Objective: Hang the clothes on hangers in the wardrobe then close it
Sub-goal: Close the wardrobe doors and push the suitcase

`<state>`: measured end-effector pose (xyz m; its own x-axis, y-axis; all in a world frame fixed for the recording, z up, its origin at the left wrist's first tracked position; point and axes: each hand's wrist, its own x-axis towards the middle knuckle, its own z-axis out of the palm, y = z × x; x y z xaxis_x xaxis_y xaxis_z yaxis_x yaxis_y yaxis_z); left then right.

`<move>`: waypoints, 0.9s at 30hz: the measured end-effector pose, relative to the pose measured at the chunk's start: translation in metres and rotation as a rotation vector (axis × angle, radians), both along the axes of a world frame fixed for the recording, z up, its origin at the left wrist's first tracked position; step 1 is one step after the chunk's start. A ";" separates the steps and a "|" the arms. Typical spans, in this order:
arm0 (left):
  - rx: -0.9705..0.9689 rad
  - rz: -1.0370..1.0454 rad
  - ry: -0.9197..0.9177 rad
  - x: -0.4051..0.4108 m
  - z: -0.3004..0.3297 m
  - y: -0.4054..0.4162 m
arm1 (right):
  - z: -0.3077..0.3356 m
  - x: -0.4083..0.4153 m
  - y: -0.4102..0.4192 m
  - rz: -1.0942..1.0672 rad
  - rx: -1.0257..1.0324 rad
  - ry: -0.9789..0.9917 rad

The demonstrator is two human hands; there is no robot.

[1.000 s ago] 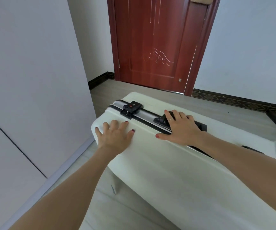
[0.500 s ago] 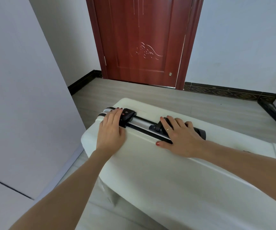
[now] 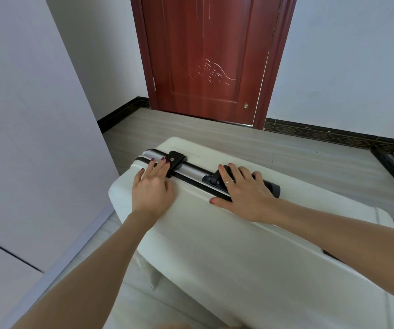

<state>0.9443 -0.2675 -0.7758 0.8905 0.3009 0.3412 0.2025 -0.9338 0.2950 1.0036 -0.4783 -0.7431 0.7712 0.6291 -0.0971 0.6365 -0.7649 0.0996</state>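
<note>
Since a moment ago our left hand (image 3: 152,188) has slid up the white suitcase (image 3: 226,257) from its flat side to the closing edge. Wardrobe panel (image 3: 32,129): left of the case, shut as far as we see. Suitcase: lying closed on the floor (image 3: 215,134); any clothes are out of sight, presumably inside. Right hand (image 3: 243,193): draped loosely over the black handle (image 3: 271,186), fingers relaxed, clasping nothing. Left hand: fingers straight, tips touching the black latch (image 3: 175,160), gripping nothing. We judge the case is about to be unlatched; hanging has not begun.
</note>
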 end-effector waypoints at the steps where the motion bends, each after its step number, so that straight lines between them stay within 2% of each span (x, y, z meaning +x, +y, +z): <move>1: 0.007 0.020 0.022 0.002 0.002 -0.002 | 0.000 0.001 0.000 -0.002 0.000 0.012; 8: -0.073 0.102 0.166 0.010 -0.002 -0.043 | 0.014 0.011 -0.015 0.059 0.007 0.185; 11: -0.024 -0.029 0.173 0.011 -0.001 -0.068 | 0.022 0.016 -0.046 0.059 0.030 0.276; 17: 0.106 -0.220 0.140 0.019 0.003 -0.137 | 0.024 -0.005 -0.119 -0.090 0.128 0.426; 20: 0.146 -0.275 0.186 0.023 0.001 -0.160 | 0.025 -0.013 -0.154 -0.164 0.167 0.430; 24: 0.147 -0.249 0.187 0.023 0.000 -0.160 | 0.017 -0.017 -0.174 -0.260 0.212 0.433; 27: 0.144 -0.252 0.191 0.020 0.002 -0.164 | 0.008 -0.024 -0.177 -0.264 0.189 0.367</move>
<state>0.9646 -0.4313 -0.7740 0.9826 0.0247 0.1842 -0.0005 -0.9908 0.1352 0.9797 -0.6552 -0.7355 0.8432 0.4492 -0.2952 0.3850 -0.8880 -0.2515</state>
